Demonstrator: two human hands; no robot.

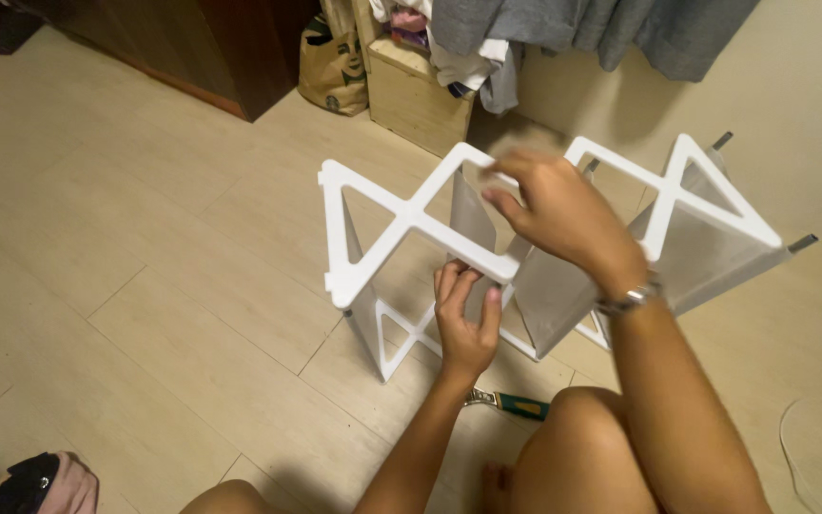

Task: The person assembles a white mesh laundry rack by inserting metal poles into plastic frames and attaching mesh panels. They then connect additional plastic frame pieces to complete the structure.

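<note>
Pale plank floor (145, 286); dark cabinet (230, 48), paper bag (335, 67), wooden box (416, 95) and hanging clothes (563, 29) along the far wall. White lattice rack (401, 219) with grey fabric panels (554, 295) stands on the floor, long axis running left to right, zigzag top facing up. Left hand (466, 324) grips a lower panel edge under the frame, fingers curled. Right hand (549, 209), wristwatch (628, 300) on it, pinches the top frame. Green-handled tool (516, 406) lies by the knee.

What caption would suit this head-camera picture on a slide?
Both hands, left and right, grip a white zigzag rack on a tiled floor.
</note>
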